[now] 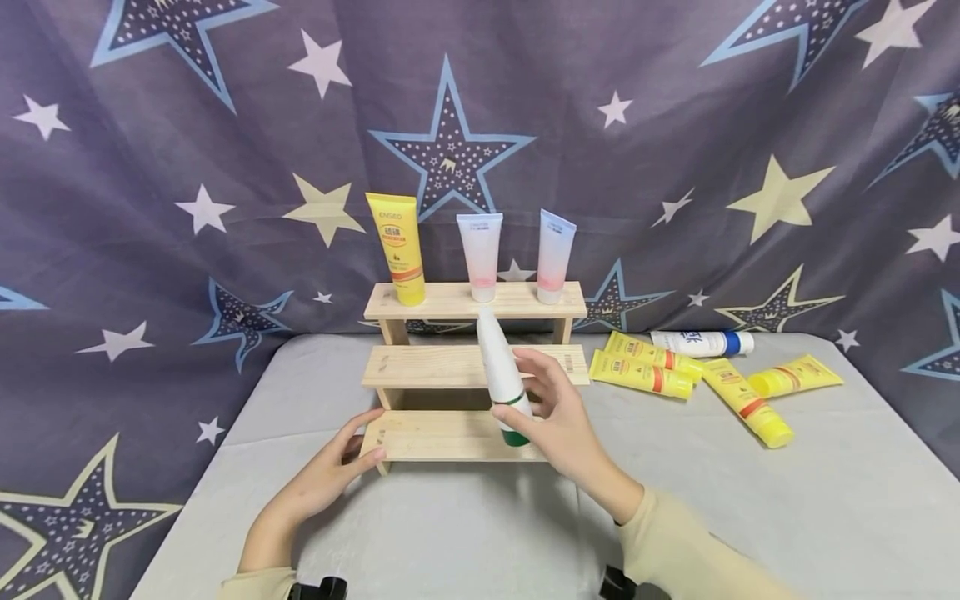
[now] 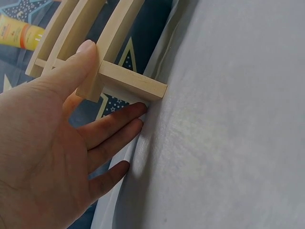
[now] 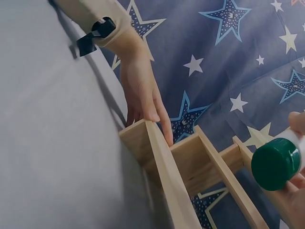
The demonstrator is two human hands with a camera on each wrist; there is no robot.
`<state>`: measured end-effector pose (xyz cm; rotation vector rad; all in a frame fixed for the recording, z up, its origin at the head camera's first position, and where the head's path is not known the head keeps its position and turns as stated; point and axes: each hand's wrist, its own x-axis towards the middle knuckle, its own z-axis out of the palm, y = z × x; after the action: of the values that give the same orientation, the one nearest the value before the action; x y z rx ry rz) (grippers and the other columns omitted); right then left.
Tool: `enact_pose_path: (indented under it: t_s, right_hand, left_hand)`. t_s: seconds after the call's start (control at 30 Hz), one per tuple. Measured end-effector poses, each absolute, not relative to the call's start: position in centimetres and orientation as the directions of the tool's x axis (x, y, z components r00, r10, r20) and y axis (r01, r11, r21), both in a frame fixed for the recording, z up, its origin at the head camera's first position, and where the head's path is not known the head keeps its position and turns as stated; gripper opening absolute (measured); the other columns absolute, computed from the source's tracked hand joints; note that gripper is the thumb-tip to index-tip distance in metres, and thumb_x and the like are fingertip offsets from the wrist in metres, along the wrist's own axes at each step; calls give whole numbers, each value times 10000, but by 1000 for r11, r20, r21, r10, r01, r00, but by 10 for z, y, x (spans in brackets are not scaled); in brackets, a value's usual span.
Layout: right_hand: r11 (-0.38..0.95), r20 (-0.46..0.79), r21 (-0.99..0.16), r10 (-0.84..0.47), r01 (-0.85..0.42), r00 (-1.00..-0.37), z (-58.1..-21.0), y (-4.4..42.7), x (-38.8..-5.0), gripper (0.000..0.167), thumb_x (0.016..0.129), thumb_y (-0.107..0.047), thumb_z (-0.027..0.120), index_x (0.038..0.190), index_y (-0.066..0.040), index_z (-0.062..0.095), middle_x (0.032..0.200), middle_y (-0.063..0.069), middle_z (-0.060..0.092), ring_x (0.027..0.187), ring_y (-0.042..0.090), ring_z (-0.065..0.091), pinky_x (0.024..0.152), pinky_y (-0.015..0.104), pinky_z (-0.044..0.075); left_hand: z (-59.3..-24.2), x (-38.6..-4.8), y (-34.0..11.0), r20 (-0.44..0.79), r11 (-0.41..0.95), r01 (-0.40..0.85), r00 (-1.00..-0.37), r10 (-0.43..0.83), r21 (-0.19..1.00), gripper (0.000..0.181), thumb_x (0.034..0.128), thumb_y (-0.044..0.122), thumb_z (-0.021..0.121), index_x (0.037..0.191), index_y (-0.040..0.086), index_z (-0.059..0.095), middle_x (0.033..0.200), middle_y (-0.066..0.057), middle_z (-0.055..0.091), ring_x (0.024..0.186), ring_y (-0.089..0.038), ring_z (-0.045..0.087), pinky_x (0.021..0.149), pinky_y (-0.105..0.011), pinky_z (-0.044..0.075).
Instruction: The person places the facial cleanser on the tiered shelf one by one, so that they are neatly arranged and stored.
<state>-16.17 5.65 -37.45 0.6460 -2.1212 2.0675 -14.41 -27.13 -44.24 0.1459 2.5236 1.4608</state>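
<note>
While a three-step wooden rack (image 1: 435, 437) is touched at its left end by the left hand (image 1: 330, 473), its thumb and fingers spread wide, a white tube with a green cap (image 1: 498, 367) is pinched between the thumb and fingers of the right hand (image 1: 555, 408). The tube is tilted, cap downward, and is seen against the middle and lowest steps; whether the cap touches the wood cannot be told. On the top step, a yellow tube (image 1: 400, 250) and two pale pink-and-blue tubes (image 1: 482, 257) are stood upright, well apart from the yellow one. To the right, four more yellow tubes (image 1: 637, 374) and a blue-capped white tube (image 1: 690, 342) are laid on a grey cloth (image 1: 487, 542), backed by a star-patterned curtain (image 1: 525, 50).
</note>
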Motion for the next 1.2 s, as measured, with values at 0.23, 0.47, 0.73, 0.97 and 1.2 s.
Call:
enact_pose_path:
  t_s: [0.23, 0.47, 0.73, 0.97, 1.2]
  right_hand:
    - [-48, 365, -930, -233, -364, -902, -369, 33, -177, 723, 817, 0, 800, 1427, -147, 441, 1379, 84, 521, 1165, 252, 581, 874, 386, 527]
    - [-30, 393, -915, -278, -401, -876, -362, 14, -189, 705, 841, -7, 780, 1432, -131, 416, 1389, 85, 495, 1200, 252, 564, 913, 431, 497]
    - [-42, 423, -902, -282, -430, -861, -350, -6, -203, 622, 850, 8, 765, 1393, -37, 466, 1350, 110, 537, 1212, 235, 559, 1025, 424, 421]
    - [-63, 376, -926, -240, -372, -895, -346, -17, -228, 590, 839, 2, 774, 1373, -25, 524, 1284, 143, 630, 1149, 235, 590, 926, 357, 456]
    - [-105, 311, -950, -283, -293, -907, -351, -28, -248, 588, 854, 76, 725, 1391, -17, 503, 1316, 176, 614, 1200, 250, 582, 900, 301, 470]
  left_hand:
    - [-442, -146, -269, -159, 504, -48, -971, 180, 862, 640, 993, 399, 596, 1541, 259, 298, 1382, -247, 523, 1246, -345, 536, 1031, -584, 375]
    - [-443, -146, -270, -164, 506, -53, -971, 176, 861, 643, 991, 401, 599, 1540, 261, 297, 1374, -247, 529, 1233, -337, 546, 1027, -581, 380]
    - [-440, -145, -270, -158, 491, -46, -969, 189, 870, 639, 992, 381, 601, 1541, 259, 296, 1372, -241, 533, 1223, -322, 555, 1033, -581, 372]
    - [-440, -147, -271, -155, 489, -44, -969, 189, 871, 638, 993, 382, 600, 1540, 261, 297, 1379, -240, 530, 1232, -325, 549, 1035, -583, 369]
    - [-440, -146, -271, -147, 482, -32, -968, 201, 876, 625, 1000, 357, 596, 1540, 250, 301, 1375, -250, 528, 1231, -328, 549, 1031, -573, 377]
